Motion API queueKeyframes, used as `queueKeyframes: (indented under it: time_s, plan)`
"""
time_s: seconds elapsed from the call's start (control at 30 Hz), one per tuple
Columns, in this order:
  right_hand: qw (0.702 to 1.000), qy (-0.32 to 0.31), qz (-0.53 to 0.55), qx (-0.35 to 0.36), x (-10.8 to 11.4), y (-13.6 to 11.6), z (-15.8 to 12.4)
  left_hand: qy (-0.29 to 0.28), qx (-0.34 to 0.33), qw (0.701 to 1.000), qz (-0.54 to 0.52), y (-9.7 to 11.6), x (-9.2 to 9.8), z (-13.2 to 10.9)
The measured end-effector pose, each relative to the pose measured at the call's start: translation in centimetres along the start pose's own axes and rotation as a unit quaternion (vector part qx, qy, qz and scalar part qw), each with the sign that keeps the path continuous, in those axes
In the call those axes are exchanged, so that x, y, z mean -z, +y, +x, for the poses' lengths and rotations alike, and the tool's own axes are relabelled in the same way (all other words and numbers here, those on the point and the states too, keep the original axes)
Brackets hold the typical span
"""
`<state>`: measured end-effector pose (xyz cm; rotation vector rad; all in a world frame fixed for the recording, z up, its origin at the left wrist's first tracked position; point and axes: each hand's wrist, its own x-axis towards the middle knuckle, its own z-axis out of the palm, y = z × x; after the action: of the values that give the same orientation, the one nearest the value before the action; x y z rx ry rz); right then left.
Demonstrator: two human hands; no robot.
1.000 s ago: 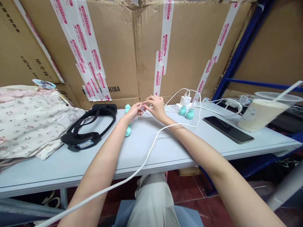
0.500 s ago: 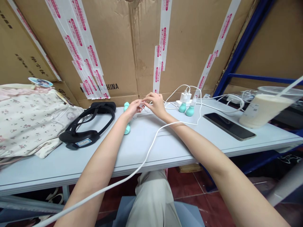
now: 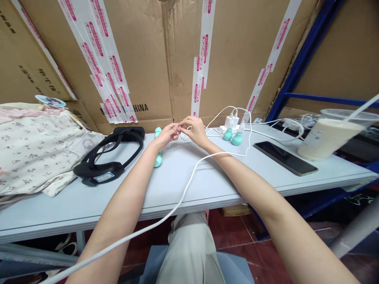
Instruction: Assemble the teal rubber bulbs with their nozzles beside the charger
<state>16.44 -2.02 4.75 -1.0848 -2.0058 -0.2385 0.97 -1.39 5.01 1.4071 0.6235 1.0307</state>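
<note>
My left hand (image 3: 168,135) and my right hand (image 3: 193,130) meet at the fingertips above the back of the table. Both are closed in a pinch, and the fingers hide most of whatever is between them. Mint-green rubber bulbs (image 3: 158,161) lie partly behind my left wrist. Just below the fingers, some small clear pieces (image 3: 184,136) rest on the tabletop, too small to name. Right of my right hand stand two more mint-green bulbs, one (image 3: 227,135) beside the other (image 3: 237,139), with clear tips pointing up.
A white cable (image 3: 189,189) crosses over the table and my forearms. At left lie a black headset (image 3: 102,169) and a floral cloth bag (image 3: 38,150). On the right are a phone (image 3: 284,157), a drink cup (image 3: 325,136) and a white charger (image 3: 232,120). Cardboard (image 3: 148,59) walls the back.
My left fingertips have shifted slightly right, closer against the right ones. A small clear piece that showed between the fingers is now mostly hidden. The view has moved slightly.
</note>
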Motion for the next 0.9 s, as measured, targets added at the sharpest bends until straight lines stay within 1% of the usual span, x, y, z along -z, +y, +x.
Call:
queueKeyframes:
  time_s: [0.1, 0.2, 0.27, 0.37, 0.47, 0.53, 0.63, 0.73, 0.83, 0.9]
  plan:
    - [1.0, -0.001, 0.028, 0.011, 0.0, 0.4, 0.0, 0.004, -0.004, 1.0, -0.002, 0.0, 0.2, 0.2]
    - [0.998, 0.025, 0.053, -0.003, 0.0, 0.5, -0.1, 0.017, -0.03, 0.999, -0.004, 0.1, 0.4, 0.5]
    - [0.997, 0.044, 0.064, -0.021, 0.0, 0.4, -0.1, 0.037, -0.036, 0.999, 0.008, 0.1, 0.6, 0.7]
    - [0.995, 0.052, 0.081, -0.038, -0.2, 0.4, -0.2, 0.074, -0.042, 0.996, 0.035, 0.2, 0.8, 0.9]
    - [0.993, 0.044, 0.101, -0.035, -0.5, 0.4, -0.3, 0.105, -0.065, 0.99, 0.064, 0.3, 1.1, 0.9]
    - [0.992, 0.038, 0.113, -0.035, -0.6, 0.4, -0.4, 0.113, -0.077, 0.988, 0.078, 0.3, 1.3, 1.0]
    - [0.987, 0.032, 0.148, -0.046, -0.7, 0.2, -0.3, 0.119, -0.067, 0.988, 0.075, 0.6, 1.3, 1.1]
    - [0.972, 0.026, 0.218, -0.077, -0.9, 0.0, -0.2, 0.115, -0.05, 0.99, 0.062, 0.9, 0.8, 1.2]
    - [0.956, -0.003, 0.28, -0.088, -1.3, -0.1, -0.2, 0.103, -0.058, 0.991, 0.058, 0.8, 0.0, 1.3]
    - [0.95, -0.017, 0.299, -0.089, -1.6, 0.1, -0.2, 0.104, -0.064, 0.991, 0.056, 0.5, -0.4, 1.4]
